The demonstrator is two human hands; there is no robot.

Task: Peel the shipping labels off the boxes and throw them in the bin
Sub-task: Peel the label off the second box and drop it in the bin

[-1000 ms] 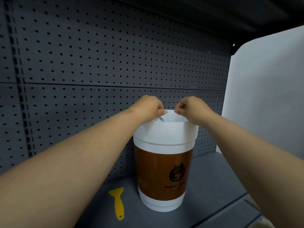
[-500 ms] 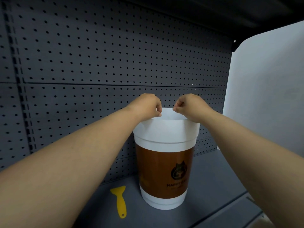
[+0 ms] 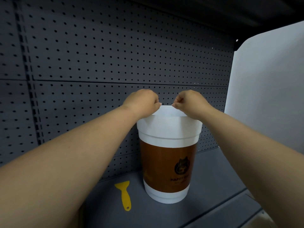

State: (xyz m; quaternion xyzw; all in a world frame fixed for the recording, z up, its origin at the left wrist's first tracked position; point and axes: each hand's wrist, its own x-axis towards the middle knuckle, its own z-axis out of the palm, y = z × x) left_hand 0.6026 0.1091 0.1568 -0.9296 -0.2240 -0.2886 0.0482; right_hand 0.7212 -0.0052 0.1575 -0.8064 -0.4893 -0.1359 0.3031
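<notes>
My left hand (image 3: 143, 102) and right hand (image 3: 190, 102) each pinch closed on one top corner of the white label (image 3: 166, 111), directly over the cup-shaped bin (image 3: 167, 155). I should let both corners go together, so it drops inside.

Single head-worn view, forward and slightly down, close above both forearms.
</notes>
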